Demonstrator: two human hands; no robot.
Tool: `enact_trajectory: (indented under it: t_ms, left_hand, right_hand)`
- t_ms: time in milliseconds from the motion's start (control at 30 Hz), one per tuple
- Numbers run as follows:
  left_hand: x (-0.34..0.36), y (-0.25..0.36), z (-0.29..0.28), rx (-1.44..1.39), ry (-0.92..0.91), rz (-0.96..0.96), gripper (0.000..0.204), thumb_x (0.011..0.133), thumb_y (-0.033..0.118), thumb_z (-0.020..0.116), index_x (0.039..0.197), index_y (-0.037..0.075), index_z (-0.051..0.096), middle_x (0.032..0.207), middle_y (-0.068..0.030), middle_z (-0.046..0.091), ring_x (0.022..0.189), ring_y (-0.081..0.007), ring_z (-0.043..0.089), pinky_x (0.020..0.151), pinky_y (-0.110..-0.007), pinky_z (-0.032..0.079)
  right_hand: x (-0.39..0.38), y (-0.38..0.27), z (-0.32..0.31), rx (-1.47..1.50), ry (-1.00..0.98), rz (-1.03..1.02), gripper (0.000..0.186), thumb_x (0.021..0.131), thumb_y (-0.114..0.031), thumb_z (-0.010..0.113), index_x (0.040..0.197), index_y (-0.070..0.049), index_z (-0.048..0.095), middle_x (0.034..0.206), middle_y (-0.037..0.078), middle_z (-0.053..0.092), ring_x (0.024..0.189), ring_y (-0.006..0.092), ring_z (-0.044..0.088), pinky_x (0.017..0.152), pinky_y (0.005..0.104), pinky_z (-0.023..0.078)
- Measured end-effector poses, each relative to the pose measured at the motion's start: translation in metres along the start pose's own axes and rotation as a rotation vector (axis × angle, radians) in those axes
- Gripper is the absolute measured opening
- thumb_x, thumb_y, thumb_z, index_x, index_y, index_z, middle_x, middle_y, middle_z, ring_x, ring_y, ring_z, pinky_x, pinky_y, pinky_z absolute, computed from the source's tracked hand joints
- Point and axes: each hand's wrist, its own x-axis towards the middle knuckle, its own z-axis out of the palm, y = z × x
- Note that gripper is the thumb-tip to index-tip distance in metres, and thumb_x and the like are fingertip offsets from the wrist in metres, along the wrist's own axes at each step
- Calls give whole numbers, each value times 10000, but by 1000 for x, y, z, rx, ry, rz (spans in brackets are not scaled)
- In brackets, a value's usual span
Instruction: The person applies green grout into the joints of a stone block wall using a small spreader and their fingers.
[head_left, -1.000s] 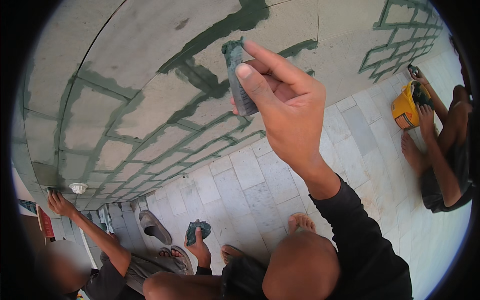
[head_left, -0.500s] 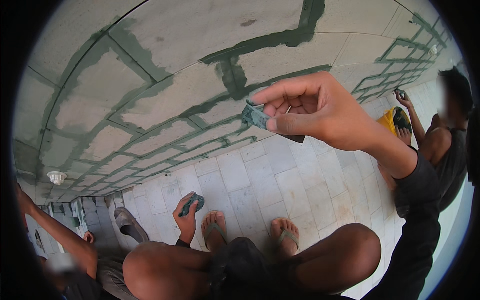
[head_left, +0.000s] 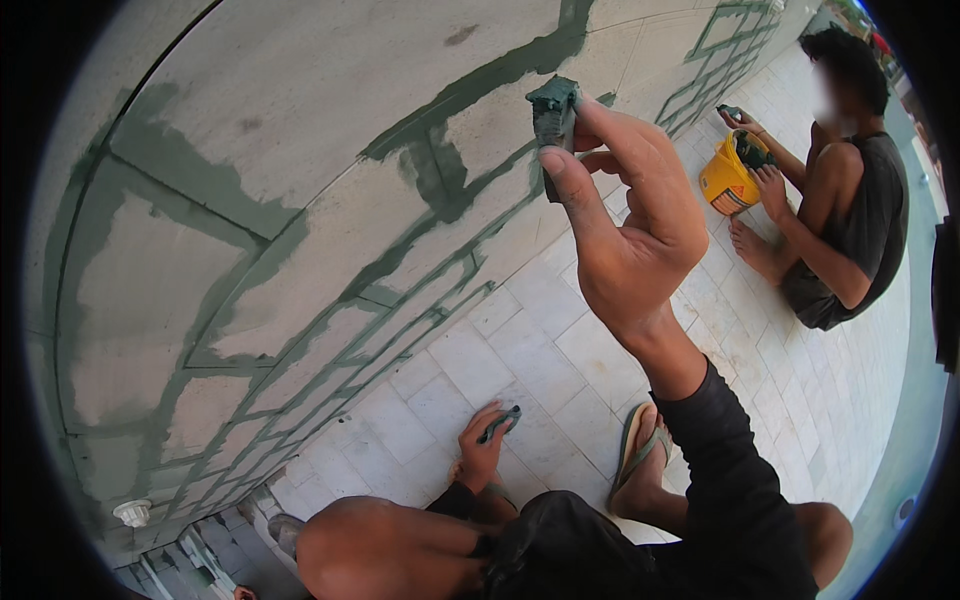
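My right hand [head_left: 630, 220] is raised before the tiled wall [head_left: 250, 140], gripping a small dark flat tool [head_left: 553, 115] between thumb and fingers, its top coated in thick green paste. Whether the tool touches the wall is hard to tell. Low over the floor, my left hand [head_left: 478, 440] is closed on a dark green lump [head_left: 500, 424], partly hidden by the fingers. The wall has wide, uneven green paste along its joints, with pale tile showing between.
A co-worker [head_left: 840, 240] sits at the right beside a yellow bucket [head_left: 725, 190] with dark green contents. Pale floor tiles [head_left: 560, 370] lie below me. A white round fitting [head_left: 132, 513] is low on the wall, and a grey slipper [head_left: 285, 530] is near my knee.
My view has swung right. My right hand has tilted the tool upright again and lifted it. My left hand still holds the lump, and the left-side co-worker has mostly left view.
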Motion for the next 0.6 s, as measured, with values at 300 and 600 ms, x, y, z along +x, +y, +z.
enact_trajectory:
  t_ms: [300,600]
  left_hand:
    - [3,-2,-3,1,9,-47,211,928,-36,774,1136,-48,738,1250,-197,752,1215,-293,710,1067,-381,535]
    - [3,0,-5,-5,-9,-35,223,929,-38,774,1149,-48,735,1256,-196,750,1221,-293,708,1062,-381,538]
  right_hand:
    - [-6,16,37,-83,250,-45,383,804,64,842,1173,-29,797,1001,109,730,768,175,650,669,278,520]
    - [-3,4,46,-139,260,-24,316,799,39,820,1108,-26,810,933,68,722,674,136,625,580,252,485]
